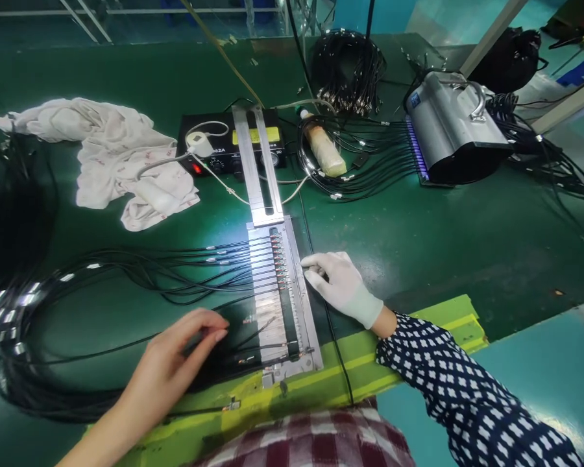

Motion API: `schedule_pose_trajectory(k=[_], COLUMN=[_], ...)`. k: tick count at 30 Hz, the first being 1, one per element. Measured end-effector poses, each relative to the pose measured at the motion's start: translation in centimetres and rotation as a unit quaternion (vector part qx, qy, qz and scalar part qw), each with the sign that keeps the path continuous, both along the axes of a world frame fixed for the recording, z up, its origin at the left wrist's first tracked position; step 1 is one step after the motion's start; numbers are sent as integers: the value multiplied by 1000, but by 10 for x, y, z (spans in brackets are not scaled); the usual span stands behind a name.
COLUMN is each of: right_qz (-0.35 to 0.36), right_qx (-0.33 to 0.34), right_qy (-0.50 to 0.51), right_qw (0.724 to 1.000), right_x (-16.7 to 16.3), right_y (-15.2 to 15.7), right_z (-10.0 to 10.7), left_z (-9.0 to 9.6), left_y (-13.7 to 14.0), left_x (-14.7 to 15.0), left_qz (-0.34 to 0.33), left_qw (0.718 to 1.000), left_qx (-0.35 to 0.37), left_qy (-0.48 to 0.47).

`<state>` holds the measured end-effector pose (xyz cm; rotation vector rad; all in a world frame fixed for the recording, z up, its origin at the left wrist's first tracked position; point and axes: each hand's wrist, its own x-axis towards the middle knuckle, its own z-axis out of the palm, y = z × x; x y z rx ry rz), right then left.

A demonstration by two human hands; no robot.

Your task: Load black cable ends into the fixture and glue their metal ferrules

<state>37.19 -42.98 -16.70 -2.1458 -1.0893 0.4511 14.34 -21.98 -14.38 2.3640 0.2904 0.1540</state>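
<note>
My bare left hand (182,353) hovers left of a long metal fixture (267,311). Its thumb and forefinger are closed together; anything between them is too small to make out. Just past those fingertips is a small cable connector (247,320). My right hand (343,285), in a white glove, is closed, its thumb and forefinger tips against the fixture's right edge. Several black cables (233,261) lie side by side across the upper part of the fixture, their stripped ends (278,263) in its slot. Looser cable ends (275,347) cross its lower part.
A slotted metal arm (255,168) runs back over a black control box (217,146). White cloth (111,149) lies left. Behind right are a bottle (326,149), coiled cables (348,61) and a metal-cased lamp unit (455,123). A cable bundle (24,383) loops at left.
</note>
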Motion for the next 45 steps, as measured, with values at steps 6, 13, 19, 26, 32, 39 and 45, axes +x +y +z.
schedule_pose_trajectory(k=[6, 13, 19, 26, 32, 39, 45], right_qz=[2, 9, 6, 5, 3, -2, -8], right_qx=[-7, -5, -9, -11, -11, 17, 6], right_qy=[-3, 17, 17, 20, 14, 3, 7], right_qw=[1000, 1000, 1000, 1000, 1000, 1000, 1000], right_x=[0, 1, 2, 2, 3, -11, -15], right_y=[0, 0, 1, 1, 2, -8, -8], right_z=[0, 2, 2, 3, 2, 2, 3], left_z=[-8, -31, -32, -35, -34, -23, -20], left_y=[-11, -10, -9, -11, -20, -19, -29], left_x=[34, 52, 54, 42, 32, 15, 4], left_qz=[-97, -163, -188, -181, -168, -92, -56], left_qw=[988, 979, 973, 954, 951, 992, 997], left_qx=[74, 88, 100, 219, 252, 89, 18], left_qy=[-99, -85, -94, -98, -54, 5, 42])
